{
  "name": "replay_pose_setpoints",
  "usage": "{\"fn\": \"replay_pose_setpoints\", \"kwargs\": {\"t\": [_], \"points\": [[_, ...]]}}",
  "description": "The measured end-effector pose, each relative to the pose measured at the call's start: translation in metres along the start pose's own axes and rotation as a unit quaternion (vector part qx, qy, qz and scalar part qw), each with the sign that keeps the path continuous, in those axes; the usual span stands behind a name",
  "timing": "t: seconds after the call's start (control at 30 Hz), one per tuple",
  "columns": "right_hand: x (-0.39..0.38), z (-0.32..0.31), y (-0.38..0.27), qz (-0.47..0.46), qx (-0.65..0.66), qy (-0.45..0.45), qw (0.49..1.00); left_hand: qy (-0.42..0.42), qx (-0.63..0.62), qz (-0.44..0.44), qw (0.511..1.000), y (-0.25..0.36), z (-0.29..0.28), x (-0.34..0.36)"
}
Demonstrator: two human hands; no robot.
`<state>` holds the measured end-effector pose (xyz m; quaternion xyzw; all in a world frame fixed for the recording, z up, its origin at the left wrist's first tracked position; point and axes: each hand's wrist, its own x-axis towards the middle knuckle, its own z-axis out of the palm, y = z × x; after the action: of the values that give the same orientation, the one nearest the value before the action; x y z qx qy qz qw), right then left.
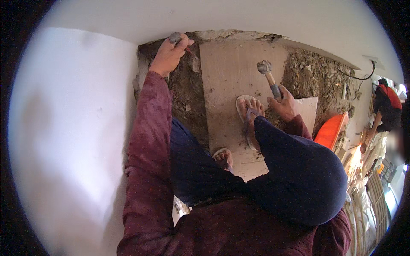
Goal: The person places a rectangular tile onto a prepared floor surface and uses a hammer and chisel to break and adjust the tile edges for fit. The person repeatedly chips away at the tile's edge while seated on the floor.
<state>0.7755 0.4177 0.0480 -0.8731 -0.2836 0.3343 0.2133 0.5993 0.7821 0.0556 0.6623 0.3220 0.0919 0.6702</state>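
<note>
My left hand [170, 55] is closed around a chisel [188, 50] by the wall at the upper left. A grey knob shows above the fist, and a red shaft with a flat, dirt-coated end slants out below it. The end is close to the dug-out strip of soil and rubble [188, 91]. My right hand [285, 103] grips a hammer [269, 77] by its grey-wrapped handle. The hammer's mud-caked head is raised, apart from the chisel. Under it lies a dusty board [228, 64], where my right sandalled foot [251, 106] rests.
White walls stand at the left [72, 106] and ahead. Broken rubble [318, 81] lies right of the board. Farther right are an orange curved object [331, 130], a black cable [363, 78], and a person [386, 106] bending beside flying sparks [355, 164].
</note>
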Motion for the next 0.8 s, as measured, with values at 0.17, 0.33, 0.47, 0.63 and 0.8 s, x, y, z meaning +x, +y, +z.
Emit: {"fn": "replay_pose_setpoints", "kwargs": {"t": [0.17, 0.33, 0.47, 0.63, 0.8], "points": [[-0.019, -0.038, -0.075, -0.107, 0.088, 0.000, 0.990, -0.076, 0.101, 0.040, 0.991, -0.018, -0.005, 0.008], [-0.023, -0.053, -0.121, -0.159, 0.277, -0.053, 0.946, -0.122, 0.129, 0.040, 0.983, -0.021, -0.004, 0.011], [-0.021, -0.064, -0.136, -0.179, 0.264, -0.092, 0.943, -0.109, 0.098, 0.052, 0.988, -0.028, 0.006, 0.010], [-0.005, -0.051, -0.154, -0.228, 0.145, -0.069, 0.960, -0.125, 0.153, 0.081, 0.977, -0.038, 0.003, 0.014], [0.006, -0.066, -0.203, -0.355, 0.048, -0.015, 0.933, -0.111, 0.141, 0.061, 0.982, -0.047, 0.005, 0.014]]}}
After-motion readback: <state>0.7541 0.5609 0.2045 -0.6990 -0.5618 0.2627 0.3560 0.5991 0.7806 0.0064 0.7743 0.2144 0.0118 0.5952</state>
